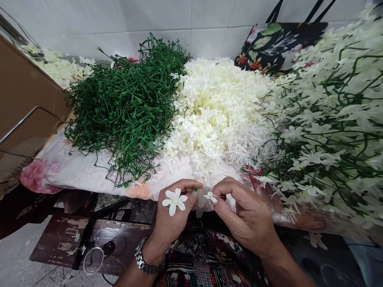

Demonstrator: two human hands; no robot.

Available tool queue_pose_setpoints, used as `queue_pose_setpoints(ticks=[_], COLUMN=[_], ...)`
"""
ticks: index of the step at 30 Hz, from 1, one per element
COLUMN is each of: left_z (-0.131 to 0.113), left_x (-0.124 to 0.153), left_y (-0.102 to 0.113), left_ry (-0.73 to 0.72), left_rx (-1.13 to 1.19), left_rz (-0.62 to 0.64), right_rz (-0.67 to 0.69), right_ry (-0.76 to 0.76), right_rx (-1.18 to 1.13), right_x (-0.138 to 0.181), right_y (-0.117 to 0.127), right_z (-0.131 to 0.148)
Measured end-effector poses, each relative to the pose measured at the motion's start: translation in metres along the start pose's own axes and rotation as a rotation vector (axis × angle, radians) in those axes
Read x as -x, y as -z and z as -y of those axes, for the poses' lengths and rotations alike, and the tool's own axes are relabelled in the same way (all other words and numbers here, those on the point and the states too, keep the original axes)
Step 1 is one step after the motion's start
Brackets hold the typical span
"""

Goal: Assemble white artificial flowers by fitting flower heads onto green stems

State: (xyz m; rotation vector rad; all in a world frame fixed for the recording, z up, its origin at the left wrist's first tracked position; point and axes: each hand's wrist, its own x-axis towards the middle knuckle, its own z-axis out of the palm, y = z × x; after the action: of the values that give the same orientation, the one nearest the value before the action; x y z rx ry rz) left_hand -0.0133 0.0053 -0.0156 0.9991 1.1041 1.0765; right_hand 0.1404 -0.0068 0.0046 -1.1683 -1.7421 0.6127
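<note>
Nearest the camera, at lower centre, the left hand (179,219) and right hand (243,217) are held close together but apart, apparently so that small parts can be worked between them. A green stem tip (195,189) is pinched between left thumb and forefinger; a white flower (174,201) is seen over that hand's back, its support hidden. A smaller white blossom (210,197) is pinched lightly in the right grip, probably so its petals stay uncrushed. Beyond, on a cloth-covered counter (72,171), green stems (125,107) are heaped upper left, loose white blossoms (209,103) centre, fine white strands (251,145) right of centre, seemingly sorted for easy reach. Stemmed flowers (326,157) are massed along the right edge.
</note>
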Motion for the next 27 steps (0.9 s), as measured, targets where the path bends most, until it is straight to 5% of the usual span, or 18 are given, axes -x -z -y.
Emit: queue_pose_setpoints(ticks=[13, 27], left_z=[-0.016, -0.020], left_x=[-0.001, -0.002], left_y=[0.001, -0.005], left_ry=[-0.277, -0.190], left_rx=[-0.243, -0.339], left_rz=[0.058, 0.035], right_rz=[0.077, 0.100], right_ry=[0.079, 0.161], right_rx=[0.034, 0.206], right_x=[-0.010, -0.010], right_y=[0.010, 0.007], right_z=[0.009, 0.002])
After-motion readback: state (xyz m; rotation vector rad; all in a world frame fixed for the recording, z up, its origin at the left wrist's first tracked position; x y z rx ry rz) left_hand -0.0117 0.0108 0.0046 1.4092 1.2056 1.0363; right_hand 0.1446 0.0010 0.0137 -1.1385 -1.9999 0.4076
